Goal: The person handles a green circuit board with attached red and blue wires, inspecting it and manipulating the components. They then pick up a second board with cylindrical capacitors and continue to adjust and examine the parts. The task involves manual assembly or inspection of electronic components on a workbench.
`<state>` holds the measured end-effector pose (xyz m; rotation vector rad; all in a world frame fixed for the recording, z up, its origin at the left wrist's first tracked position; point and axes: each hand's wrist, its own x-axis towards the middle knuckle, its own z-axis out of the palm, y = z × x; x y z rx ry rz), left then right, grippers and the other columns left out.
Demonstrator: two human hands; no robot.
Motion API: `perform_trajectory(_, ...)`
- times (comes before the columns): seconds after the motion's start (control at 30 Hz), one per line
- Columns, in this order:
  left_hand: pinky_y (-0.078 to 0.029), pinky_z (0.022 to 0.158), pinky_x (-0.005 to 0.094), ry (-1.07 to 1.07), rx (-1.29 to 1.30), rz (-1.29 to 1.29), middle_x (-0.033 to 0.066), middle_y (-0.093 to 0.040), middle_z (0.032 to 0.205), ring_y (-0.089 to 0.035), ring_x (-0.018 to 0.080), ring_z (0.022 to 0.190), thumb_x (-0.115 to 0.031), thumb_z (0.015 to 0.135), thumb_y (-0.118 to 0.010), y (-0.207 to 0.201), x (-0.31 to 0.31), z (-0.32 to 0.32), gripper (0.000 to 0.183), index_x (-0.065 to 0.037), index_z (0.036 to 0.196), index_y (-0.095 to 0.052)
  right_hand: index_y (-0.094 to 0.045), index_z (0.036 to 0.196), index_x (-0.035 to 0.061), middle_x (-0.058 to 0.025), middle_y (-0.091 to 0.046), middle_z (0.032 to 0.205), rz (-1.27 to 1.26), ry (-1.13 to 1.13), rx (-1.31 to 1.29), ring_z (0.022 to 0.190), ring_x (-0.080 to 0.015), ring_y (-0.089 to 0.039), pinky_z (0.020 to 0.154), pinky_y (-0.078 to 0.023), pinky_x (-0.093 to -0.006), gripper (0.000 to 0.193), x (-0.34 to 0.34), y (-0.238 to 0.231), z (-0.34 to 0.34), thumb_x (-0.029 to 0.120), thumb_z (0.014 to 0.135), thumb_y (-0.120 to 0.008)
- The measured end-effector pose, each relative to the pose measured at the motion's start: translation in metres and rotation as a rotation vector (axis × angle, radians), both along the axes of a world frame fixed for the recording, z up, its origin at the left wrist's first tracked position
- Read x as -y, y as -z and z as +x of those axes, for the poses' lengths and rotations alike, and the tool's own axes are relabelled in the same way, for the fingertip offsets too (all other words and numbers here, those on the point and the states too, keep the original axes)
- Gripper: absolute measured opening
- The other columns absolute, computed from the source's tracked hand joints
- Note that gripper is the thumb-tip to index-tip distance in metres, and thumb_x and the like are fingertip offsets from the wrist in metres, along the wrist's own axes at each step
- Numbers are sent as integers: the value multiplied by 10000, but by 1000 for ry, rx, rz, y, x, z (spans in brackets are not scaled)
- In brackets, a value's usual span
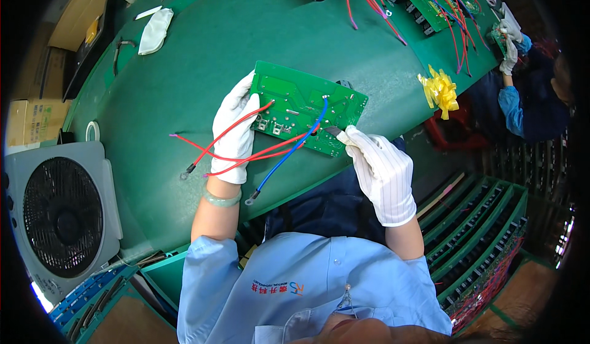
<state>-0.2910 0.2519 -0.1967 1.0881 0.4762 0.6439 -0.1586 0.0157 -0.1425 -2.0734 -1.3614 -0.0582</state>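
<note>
A green circuit board (pixel 341 107) is held up above the green table, solder side showing. My left hand (pixel 232 126), in a white glove, grips the board's left edge. Several red wires (pixel 246 159) and a blue wire (pixel 287 155) are attached to the board and hang toward me, some ending in ring terminals. In a striped white glove, my right hand (pixel 384 175) pinches a small tool with a dark flat tip (pixel 332 131). That tip meets the board near its lower right edge, close to the blue wire; the rest of the tool is hidden by my fingers.
The green table (pixel 203 49) bears a white cloth (pixel 156 32), a yellow ribbon bundle (pixel 440 91) and more wired boards (pixel 424 6) at the far right. A grey fan (pixel 64 199) stands left, a slotted green rack (pixel 476 233) right. A co-worker's gloved hand (pixel 510 55) shows at upper right.
</note>
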Motion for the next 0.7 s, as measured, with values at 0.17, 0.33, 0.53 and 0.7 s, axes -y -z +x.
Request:
perform_trajectory(0.17, -417, 1101, 326, -6, 3, -15, 125, -575, 1388, -558, 190, 1259, -66, 994, -607, 0, 4, 1, 483, 49, 1444, -474, -715, 1120, 20, -111, -752, 961, -5, -42, 0, 808, -258, -726, 700, -571, -315, 344, 2, 0, 2, -14, 783, -770)
perform_trajectory(0.33, -411, 1106, 325, -11, -7, -9, 122, -572, 1391, -555, 187, 1263, -69, 995, -598, 0, 4, 0, 480, 45, 1445, -474, -720, 1111, 16, -106, -755, 958, 31, -79, 10, 798, -257, -726, 691, -572, -315, 331, 0, -4, 3, -14, 785, -769)
perform_trajectory(0.53, -410, 1106, 323, -20, -5, -9, 122, -567, 1398, -549, 184, 1272, -59, 995, -590, 3, 4, 0, 475, 41, 1445, -476, -725, 1098, 12, -100, -757, 949, 28, -114, 38, 790, -252, -726, 679, -572, -318, 311, 1, 0, 8, -9, 791, -767)
perform_trajectory(0.7, -412, 1104, 321, -26, -10, 5, 120, -563, 1403, -546, 182, 1274, -48, 994, -583, 2, 5, 0, 470, 35, 1445, -480, -730, 1099, 26, -88, -757, 946, 9, -147, 51, 755, -235, -715, 638, -557, -314, 320, 3, -2, 12, -11, 783, -760)
